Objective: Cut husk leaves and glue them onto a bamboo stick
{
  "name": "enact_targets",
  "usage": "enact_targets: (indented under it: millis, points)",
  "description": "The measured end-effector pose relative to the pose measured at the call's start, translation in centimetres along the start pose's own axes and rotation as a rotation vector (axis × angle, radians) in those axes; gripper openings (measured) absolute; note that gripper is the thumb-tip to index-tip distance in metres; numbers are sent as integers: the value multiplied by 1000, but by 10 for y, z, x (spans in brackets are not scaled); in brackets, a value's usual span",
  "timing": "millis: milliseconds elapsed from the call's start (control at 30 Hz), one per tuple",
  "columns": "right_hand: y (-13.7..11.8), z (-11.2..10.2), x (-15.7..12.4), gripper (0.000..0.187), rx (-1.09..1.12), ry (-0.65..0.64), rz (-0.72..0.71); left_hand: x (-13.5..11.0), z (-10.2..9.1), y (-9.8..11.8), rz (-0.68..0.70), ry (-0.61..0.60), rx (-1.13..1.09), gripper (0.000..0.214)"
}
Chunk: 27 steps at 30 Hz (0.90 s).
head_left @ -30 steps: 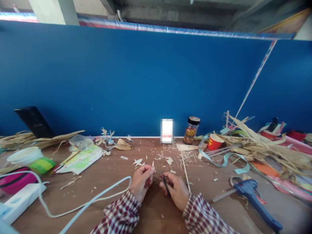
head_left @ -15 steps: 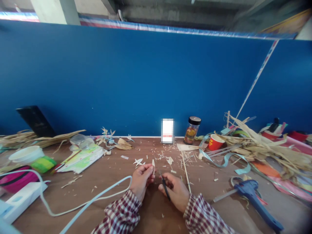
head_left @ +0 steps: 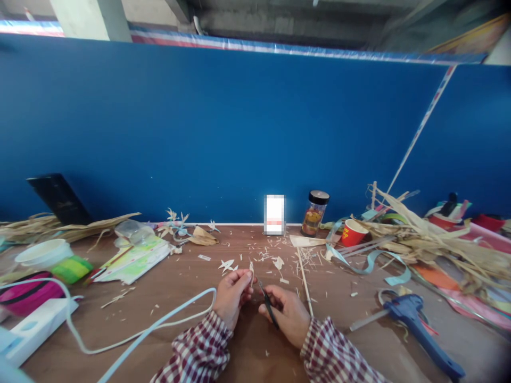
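- Since a second ago the right hand (head_left: 286,314) has edged leftward, and the tip of the small black scissors (head_left: 267,303) it holds now sits closer to the left fingertips. The left hand (head_left: 232,295) has barely shifted.
- Left hand: thumb and forefinger are pinched tight on a small pale straw sliver (head_left: 251,267), which stands upright above the fingertips.
- Right hand: the fingers are curled shut round the scissors' handles, and the blades point up and left towards the sliver. Whether the blades are parted is too small to tell.
- Both hands hover close together over the brown wooden table (head_left: 179,290), with red-and-white checked sleeves (head_left: 199,354) at the wrists.
- Just right of the right hand lies a thin wooden stick (head_left: 304,282), running away from the person.
- Further right lies a blue glue gun (head_left: 415,322). Beyond it are a curling pale blue ribbon (head_left: 371,260) and a heap of dried straw leaves (head_left: 431,239).
- Ahead of the hands, against the blue partition wall (head_left: 223,133), stand a clear jar with a black lid (head_left: 315,214) and a red paper cup (head_left: 352,232). Pale straw clippings (head_left: 227,264) are scattered between them and the fingers.
- Left of the left hand a pale blue cable (head_left: 159,323) loops across the table to a white power strip (head_left: 32,330). A white bowl (head_left: 42,252) sits well beyond it.
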State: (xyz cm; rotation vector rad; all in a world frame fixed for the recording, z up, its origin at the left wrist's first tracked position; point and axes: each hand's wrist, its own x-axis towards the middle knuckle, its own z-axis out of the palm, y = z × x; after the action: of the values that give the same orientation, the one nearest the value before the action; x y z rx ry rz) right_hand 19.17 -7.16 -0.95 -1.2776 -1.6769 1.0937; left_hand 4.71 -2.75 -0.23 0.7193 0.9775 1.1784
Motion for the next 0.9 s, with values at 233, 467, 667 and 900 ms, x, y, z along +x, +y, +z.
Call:
enact_targets:
  millis: [233, 467, 667, 900]
  points:
    - [5, 1, 2, 28, -21, 19, 13, 1, 0, 0, 2, 5, 6, 29]
    - [4, 1, 1, 28, -17, 14, 9, 1, 1, 0, 7, -4, 9, 29]
    - [7, 1, 1, 29, -34, 14, 10, -1, 2, 0, 5, -5, 14, 28]
    - [8, 1, 1, 29, -26, 12, 18, 1, 1, 0, 1, -12, 20, 28]
